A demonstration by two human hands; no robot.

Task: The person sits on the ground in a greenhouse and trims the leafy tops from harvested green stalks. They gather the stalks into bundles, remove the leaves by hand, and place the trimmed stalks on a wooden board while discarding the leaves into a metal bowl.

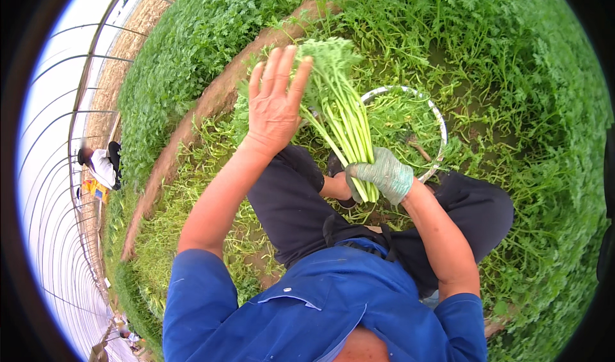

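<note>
A bunch of leafy green stems [346, 121], perhaps chrysanthemum greens, is gripped near its cut ends by my right hand [382, 173], which wears a grey-green knit glove. The stems slant up and left, and their feathery tops look blurred. Beside those tops is my bare left hand [276, 95], raised with fingers spread and holding nothing; whether it touches the leaves I cannot tell. Just beyond the gloved hand lies a round white-rimmed container [443, 126] filled with loose greens [399, 117]. A brown handle-like piece [423, 150] rests among them; its far end is hidden.
Dense leafy crop [538, 73] stands ahead and to the right. A bare soil strip [206, 97] curves along the left, with cut stems [211, 170] littering the ground. A person in white [102, 165] sits at far left near a yellow item [95, 190], under arched greenhouse framing [72, 112].
</note>
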